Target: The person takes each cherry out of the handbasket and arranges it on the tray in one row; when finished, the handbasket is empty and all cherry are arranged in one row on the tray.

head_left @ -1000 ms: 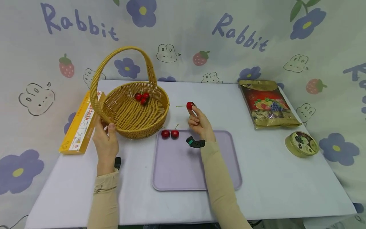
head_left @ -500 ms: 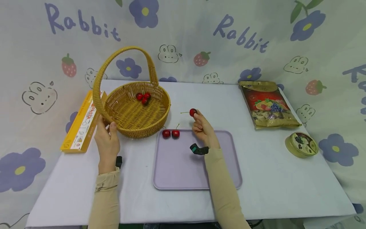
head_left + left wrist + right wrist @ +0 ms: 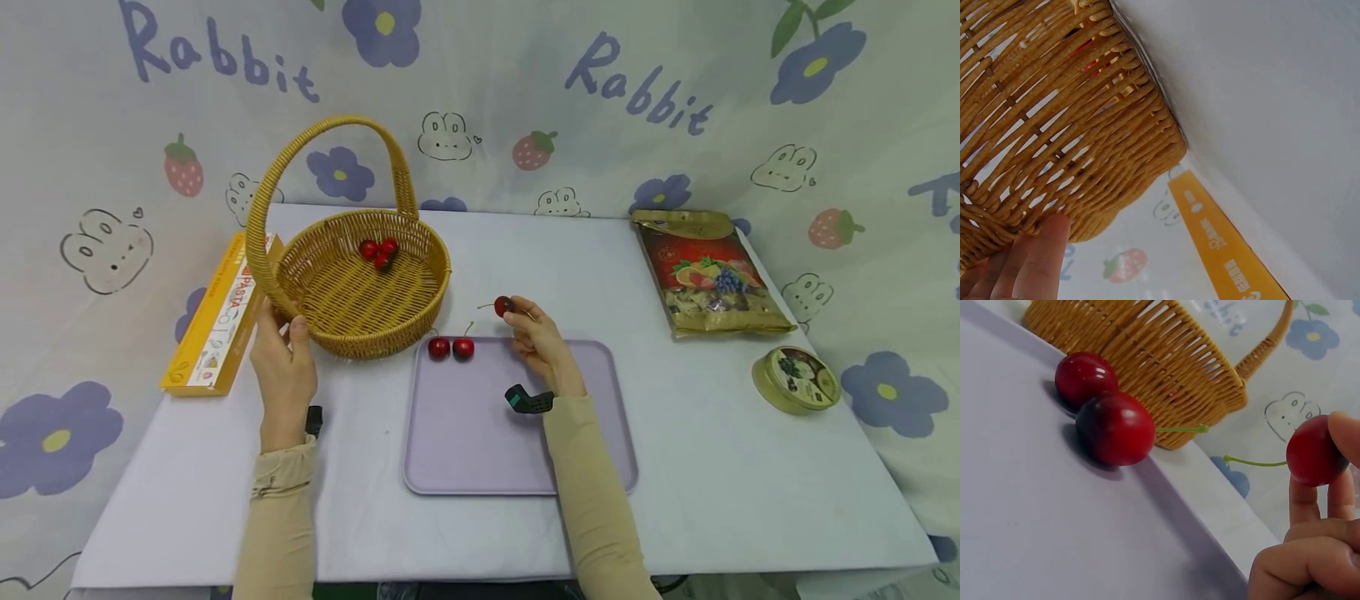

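My right hand (image 3: pixel 542 342) pinches a dark red cherry (image 3: pixel 503 306) between thumb and fingers, over the far edge of the lilac tray (image 3: pixel 480 433). Its green stem points left, towards the basket. Two more cherries, a left one (image 3: pixel 438 347) and a right one (image 3: pixel 463 347), sit side by side at the tray's far left corner. My left hand (image 3: pixel 285 371) rests against the near left side of the yellow wicker basket (image 3: pixel 375 343), by the foot of its handle. In the left wrist view its fingers (image 3: pixel 1041 259) lie straight on the wicker. Several cherries (image 3: pixel 382 262) lie inside the basket.
A yellow pasta box (image 3: pixel 213 325) lies left of the basket. At the right are a red and gold food bag (image 3: pixel 708 275) and a round gold tin (image 3: pixel 795 379). A printed cloth (image 3: pixel 480 83) hangs behind the white table (image 3: pixel 720 483).
My right hand has drawn back towards me and slightly right with the cherry, and its grip on the fruit has shifted. My left hand stays at the basket.
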A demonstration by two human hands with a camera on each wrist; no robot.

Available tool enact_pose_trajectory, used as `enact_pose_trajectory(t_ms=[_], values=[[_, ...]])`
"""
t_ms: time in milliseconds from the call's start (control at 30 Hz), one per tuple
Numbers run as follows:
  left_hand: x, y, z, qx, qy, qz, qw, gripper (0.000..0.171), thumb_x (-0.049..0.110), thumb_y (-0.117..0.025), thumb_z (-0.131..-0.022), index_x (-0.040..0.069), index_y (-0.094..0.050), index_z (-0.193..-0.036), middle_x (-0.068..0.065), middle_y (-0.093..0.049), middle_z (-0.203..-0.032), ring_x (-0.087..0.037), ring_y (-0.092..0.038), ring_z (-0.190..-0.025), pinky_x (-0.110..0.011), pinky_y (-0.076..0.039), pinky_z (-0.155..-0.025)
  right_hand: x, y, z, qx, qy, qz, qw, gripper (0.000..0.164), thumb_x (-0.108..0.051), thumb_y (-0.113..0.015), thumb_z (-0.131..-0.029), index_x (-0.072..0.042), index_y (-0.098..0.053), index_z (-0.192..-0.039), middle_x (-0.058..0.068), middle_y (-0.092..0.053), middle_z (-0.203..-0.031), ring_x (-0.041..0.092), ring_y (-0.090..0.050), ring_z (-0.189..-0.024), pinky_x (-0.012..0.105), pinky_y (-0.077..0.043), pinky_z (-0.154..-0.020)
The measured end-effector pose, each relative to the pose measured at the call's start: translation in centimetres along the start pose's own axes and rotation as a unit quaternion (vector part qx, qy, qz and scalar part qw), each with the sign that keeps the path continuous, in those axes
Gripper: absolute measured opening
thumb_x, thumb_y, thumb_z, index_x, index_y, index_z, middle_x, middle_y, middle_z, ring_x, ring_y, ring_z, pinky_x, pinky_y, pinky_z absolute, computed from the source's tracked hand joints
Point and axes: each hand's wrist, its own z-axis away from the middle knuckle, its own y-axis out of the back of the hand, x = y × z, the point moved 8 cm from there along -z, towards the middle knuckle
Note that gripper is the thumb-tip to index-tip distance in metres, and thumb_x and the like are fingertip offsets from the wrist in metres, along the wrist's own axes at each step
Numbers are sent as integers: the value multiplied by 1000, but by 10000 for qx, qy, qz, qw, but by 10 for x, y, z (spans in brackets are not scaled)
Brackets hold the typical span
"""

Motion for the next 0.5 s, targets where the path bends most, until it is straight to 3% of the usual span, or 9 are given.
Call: enact_pose_trajectory(t_ms=[100,200,333,433,500], values=[[-2,0,1,-22,29,23,10000,58,50,-43,-100,12,-43,-144,-22,-59,-120,-34,-57,-114,-40,-51,-102,3,1,0,54,22,378,9993,27,2,-55,-94,-19,-53,-109,-12,-58,-88,2,-26,-45,13,-22,-43],[-4,-3,3,-50,62,36,10000,64,55,-41,-98,11,-42,-145,-24,-58,-120,-35,-56,-115,-55,-48,-101,4,5,2,187,26,870,9960,28,4,-58,-92,-17,-54,-110,-9,-62,-102,1,-34,-50,13,-24,-44],[-3,-4,3,-45,14,98,9999,67,58,-40,-97,10,-42,-144,-27,-57,-119,-38,-56,-114,-61,-46,-98,4,7,4,264,149,1876,9818,34,2,-64,-88,-13,-55,-117,0,-59,-127,3,-47,-71,15,-32,-52],[-1,-2,1,5,-59,131,9999,68,59,-39,-96,11,-43,-144,-27,-57,-117,-38,-57,-112,-62,-47,-97,1,4,6,216,343,2698,9621,41,0,-69,-84,-10,-56,-122,5,-56,-135,7,-50,-101,20,-40,-74],[0,0,0,43,-82,117,9999,68,60,-39,-96,11,-43,-144,-28,-57,-117,-37,-57,-111,-61,-47,-97,0,1,6,151,484,3113,9490,42,-1,-72,-82,-9,-58,-120,8,-57,-135,14,-46,-121,30,-41,-94]])
